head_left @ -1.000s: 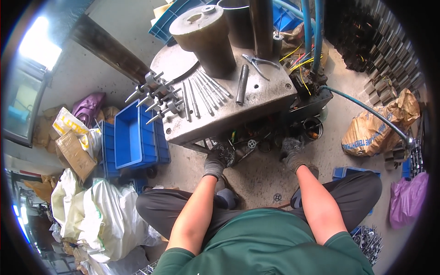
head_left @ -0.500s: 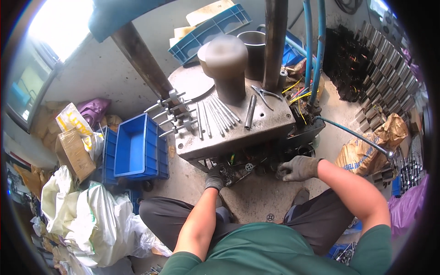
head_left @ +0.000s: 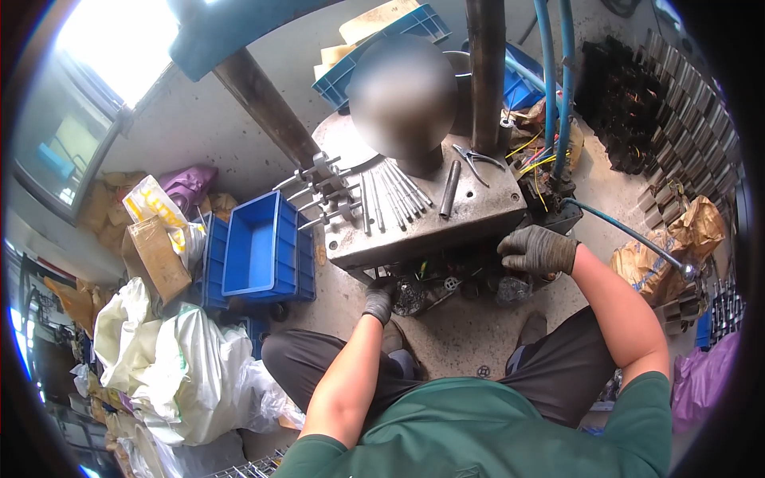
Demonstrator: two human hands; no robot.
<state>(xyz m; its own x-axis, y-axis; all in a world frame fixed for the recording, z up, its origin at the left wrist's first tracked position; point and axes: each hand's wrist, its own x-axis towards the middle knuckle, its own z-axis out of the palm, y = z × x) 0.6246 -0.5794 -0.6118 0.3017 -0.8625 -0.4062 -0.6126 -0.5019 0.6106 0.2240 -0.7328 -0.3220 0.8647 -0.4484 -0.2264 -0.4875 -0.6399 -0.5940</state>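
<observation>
My left hand (head_left: 378,303), in a grey work glove, reaches under the front edge of a steel bench (head_left: 414,239), beside a bundle of small metal parts (head_left: 409,297); its fingers are lost in the shade. My right hand (head_left: 539,250), gloved too, is at the bench's front right corner with fingers curled in; whatever they may hold is hidden. Below it lies a dark, shiny lump (head_left: 514,288) I cannot make out. On the bench a row of slim metal rods (head_left: 396,191) fans out, beside shafts with thick collars (head_left: 328,187), a short tube (head_left: 450,190) and pliers (head_left: 476,162).
Blue crates (head_left: 259,247) stand left of the bench, near a cardboard box (head_left: 157,259) and white sacks (head_left: 171,362). Steel columns (head_left: 488,76) rise from the bench. A blue hose (head_left: 625,233) crosses at right before a brown paper sack (head_left: 669,243) and stacked metal parts (head_left: 692,111).
My right hand has risen from low in front of the bench to its front right corner. My left hand stays by the bench's front edge. The whole view has shifted slightly.
</observation>
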